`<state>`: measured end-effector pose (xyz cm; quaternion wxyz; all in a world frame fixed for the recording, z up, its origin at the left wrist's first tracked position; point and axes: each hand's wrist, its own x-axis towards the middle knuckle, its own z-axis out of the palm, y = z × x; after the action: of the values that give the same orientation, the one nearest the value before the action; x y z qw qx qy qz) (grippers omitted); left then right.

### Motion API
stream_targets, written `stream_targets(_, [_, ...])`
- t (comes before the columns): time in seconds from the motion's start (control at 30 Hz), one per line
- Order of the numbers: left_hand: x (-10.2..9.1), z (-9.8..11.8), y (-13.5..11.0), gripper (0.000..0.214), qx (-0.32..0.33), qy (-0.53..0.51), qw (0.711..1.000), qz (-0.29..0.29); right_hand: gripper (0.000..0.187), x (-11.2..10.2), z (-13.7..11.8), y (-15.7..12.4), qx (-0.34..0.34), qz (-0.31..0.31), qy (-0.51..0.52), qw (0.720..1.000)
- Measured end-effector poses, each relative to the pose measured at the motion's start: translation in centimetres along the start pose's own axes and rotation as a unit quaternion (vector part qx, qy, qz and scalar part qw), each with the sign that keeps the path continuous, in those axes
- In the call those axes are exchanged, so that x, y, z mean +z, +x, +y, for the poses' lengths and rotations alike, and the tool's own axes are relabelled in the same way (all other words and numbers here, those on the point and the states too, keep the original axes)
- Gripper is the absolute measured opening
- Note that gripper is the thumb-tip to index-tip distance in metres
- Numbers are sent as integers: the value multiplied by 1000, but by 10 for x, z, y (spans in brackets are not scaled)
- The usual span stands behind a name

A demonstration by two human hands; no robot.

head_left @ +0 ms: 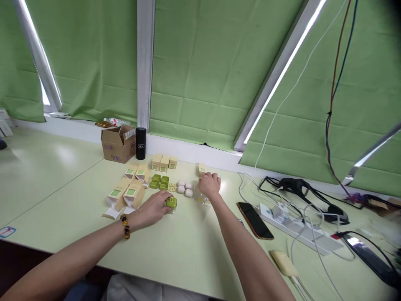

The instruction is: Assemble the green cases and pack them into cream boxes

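My left hand (159, 205), with a beaded bracelet at the wrist, is closed round a small green-topped container (171, 202) just above the table. My right hand (209, 184) has its fingers bent down over clear plastic pieces (203, 197); what its fingertips grip is hidden. Right behind that hand stands a small cream box (202, 168). Between my hands are several pale pinkish-white rounded pieces (184, 188) and tiny yellow parts (172, 187). Several green square cups (159, 181) sit close together beyond my left hand.
Open cream cartons (134, 193) lie at left, with closed cream boxes (163, 163) behind. A cardboard box (118, 144) and black tumbler (140, 143) stand at the back. Right of my arm lie a phone (255, 220), a power strip (300, 230) and tangled cables.
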<state>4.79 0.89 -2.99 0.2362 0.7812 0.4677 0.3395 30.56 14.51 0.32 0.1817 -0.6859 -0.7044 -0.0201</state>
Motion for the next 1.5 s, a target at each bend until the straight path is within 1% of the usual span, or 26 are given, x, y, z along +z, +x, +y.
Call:
stream_targets(0.07, [1,3,-1,31,-9,16,1000,-13,28,6,4,16,11,-52,-22,998])
stream_targets(0.13, [2,4,-1,29,-7,20,1000,-22,30,15,3,26,16,-82,-40,996])
stream_targets(0.23, [4,4,-2,25,1,16,999,-29,32,24,0,36,22,-102,-56,993])
stream_targets(0.3, [6,4,-2,24,5,13,999,-30,32,25,-1,39,22,-98,-59,993])
stream_targets(0.4, [6,4,-3,23,9,12,999,-32,33,20,-1,39,11,-58,-57,997])
stream_targets(0.5, [7,3,-3,28,14,13,999,-33,38,7,-5,31,-11,17,-48,999])
stream_targets(0.57, [8,2,-3,30,17,10,999,-33,42,-2,-11,18,-31,71,-38,996])
stream_targets(0.67, [10,1,-4,34,18,4,999,-30,45,-12,-24,-10,-70,144,-19,987])
stream_targets(0.73, [10,-1,-4,45,21,-2,1000,-18,41,-14,-34,-35,-136,251,33,958])
stream_targets(0.77, [9,-1,-4,52,24,-7,1000,-7,41,-15,-38,-48,-168,289,52,941])
stream_targets(0.83, [7,-1,-1,62,27,-34,999,31,44,-15,-47,-74,-223,339,77,911])
stream_targets(0.87, [5,0,1,63,24,-60,996,55,47,-15,-52,-86,-244,353,83,899])
stream_targets(0.93, [-1,4,8,61,13,-147,984,97,51,-15,-60,-108,-281,377,92,878])
stream_targets(0.97, [-4,7,12,60,11,-203,973,109,53,-15,-64,-116,-302,382,91,868])
stream_targets(1.07, [-13,20,23,59,36,-361,925,112,53,-13,-73,-134,-355,389,82,846])
stream_targets(1.13, [-18,28,29,60,47,-424,897,117,52,-11,-77,-140,-373,388,78,840])
stream_targets(1.2, [-19,33,33,61,40,-452,882,126,52,-8,-78,-143,-386,382,76,836])
stream_targets(1.27, [-19,36,37,61,33,-462,876,137,51,-6,-76,-142,-397,377,92,832])
stream_targets(1.37, [-18,34,41,63,33,-462,870,167,45,-3,-68,-138,-396,385,162,818])
stream_targets(1.43, [-17,31,41,63,31,-449,873,188,38,-3,-61,-133,-365,394,222,814])
stream_targets(1.5, [-16,27,39,61,28,-428,882,196,32,-3,-56,-127,-314,389,285,817])
